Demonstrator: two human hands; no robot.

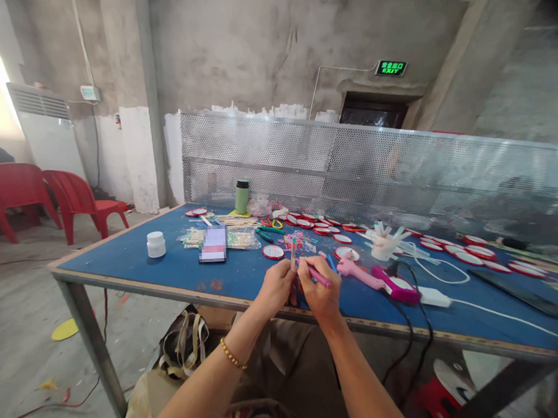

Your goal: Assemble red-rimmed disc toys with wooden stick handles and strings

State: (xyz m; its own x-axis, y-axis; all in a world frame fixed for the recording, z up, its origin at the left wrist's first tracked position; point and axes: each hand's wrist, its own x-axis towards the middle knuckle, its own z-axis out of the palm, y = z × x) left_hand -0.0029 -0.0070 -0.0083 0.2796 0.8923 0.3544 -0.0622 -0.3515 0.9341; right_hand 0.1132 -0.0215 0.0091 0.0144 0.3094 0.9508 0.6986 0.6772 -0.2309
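Note:
My left hand (277, 285) is closed around a thin flat stick (293, 249) that stands upright, its upper part coloured. Beside it, my right hand (321, 297) grips a pink pen (320, 278), with the pen's front end close to the stick. Both hands are over the front edge of the blue table (180, 279). Just beyond them lie a pile of small colourful pieces (299, 240) and a round white disc with a red rim (273, 252). To the right of my right hand rests a pink hot glue gun (364, 274).
A white jar (156, 245), a phone (212, 244) and a green bottle (241, 197) stand or lie on the left. Pliers (264, 235) lie farther back. On the right are a white cup of sticks (384, 247), cables and several red-rimmed discs (480, 251). A perforated metal screen (276, 153) borders the back.

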